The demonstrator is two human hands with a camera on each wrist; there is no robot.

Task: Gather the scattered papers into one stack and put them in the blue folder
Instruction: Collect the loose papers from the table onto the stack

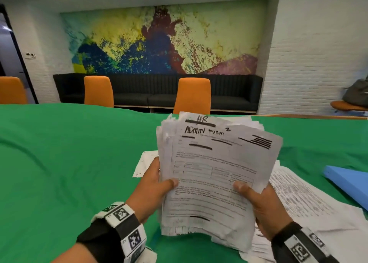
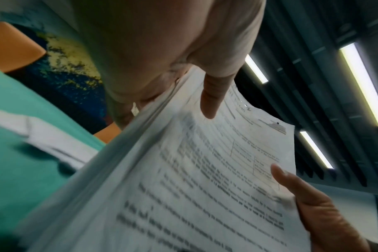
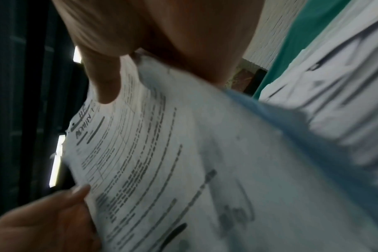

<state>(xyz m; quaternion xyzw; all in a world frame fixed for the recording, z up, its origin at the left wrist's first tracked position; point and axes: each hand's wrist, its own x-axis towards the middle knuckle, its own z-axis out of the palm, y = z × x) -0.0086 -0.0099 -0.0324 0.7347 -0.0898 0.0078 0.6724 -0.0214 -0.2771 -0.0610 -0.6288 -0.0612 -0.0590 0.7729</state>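
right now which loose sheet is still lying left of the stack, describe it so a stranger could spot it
On the green tablecloth, look just left of the hand-held paper stack. A single white printed sheet lies flat there, partly hidden behind the left hand, unlike the overlapping sheets heaped at right.
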